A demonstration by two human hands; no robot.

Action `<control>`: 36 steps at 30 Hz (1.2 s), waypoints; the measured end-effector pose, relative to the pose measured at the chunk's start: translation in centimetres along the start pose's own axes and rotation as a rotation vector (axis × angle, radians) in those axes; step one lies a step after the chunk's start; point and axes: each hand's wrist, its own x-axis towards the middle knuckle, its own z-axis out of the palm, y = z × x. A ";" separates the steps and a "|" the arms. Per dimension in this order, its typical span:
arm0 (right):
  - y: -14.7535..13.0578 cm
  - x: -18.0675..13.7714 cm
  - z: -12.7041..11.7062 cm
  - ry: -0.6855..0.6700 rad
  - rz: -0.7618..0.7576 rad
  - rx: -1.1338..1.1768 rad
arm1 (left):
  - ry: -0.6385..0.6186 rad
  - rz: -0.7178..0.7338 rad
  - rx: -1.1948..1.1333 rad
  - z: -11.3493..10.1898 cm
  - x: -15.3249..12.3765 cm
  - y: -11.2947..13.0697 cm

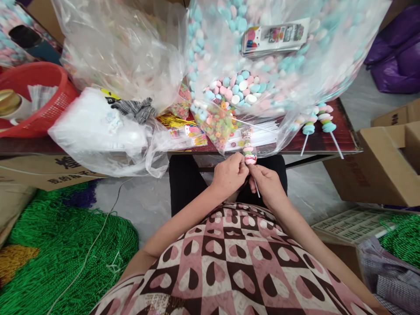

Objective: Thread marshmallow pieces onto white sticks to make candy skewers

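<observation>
My left hand (230, 173) and my right hand (266, 181) meet just below the table's front edge, both closed on a thin white stick threaded with pastel candy pieces, a candy skewer (249, 148). The stick's lower end pokes out below my right hand. Right above lies a small bag of colourful ring candies (219, 124). A large clear bag of pink, blue and white candies (249, 83) fills the table behind it. Two finished candy skewers (323, 122) lie at the table's right front.
A dark wooden table (341, 140) carries crumpled clear bags (124, 52), a white bag (98, 131) and a red basket (42, 98). Cardboard boxes (383, 166) stand at right. Green bead strands (65, 249) pile at lower left. A white plastic tray (351, 223) lies at lower right.
</observation>
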 end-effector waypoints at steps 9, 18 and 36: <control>-0.4 1.0 -0.3 0.029 -0.071 -0.189 | 0.029 0.064 -0.030 -0.2 -0.3 0.3; 0.4 1.5 -0.3 0.008 -0.052 -0.078 | 0.006 0.056 -0.108 0.1 -1.1 -0.1; 0.4 -1.3 -1.1 -0.163 0.041 0.144 | -0.034 0.045 0.077 0.0 -0.2 -0.1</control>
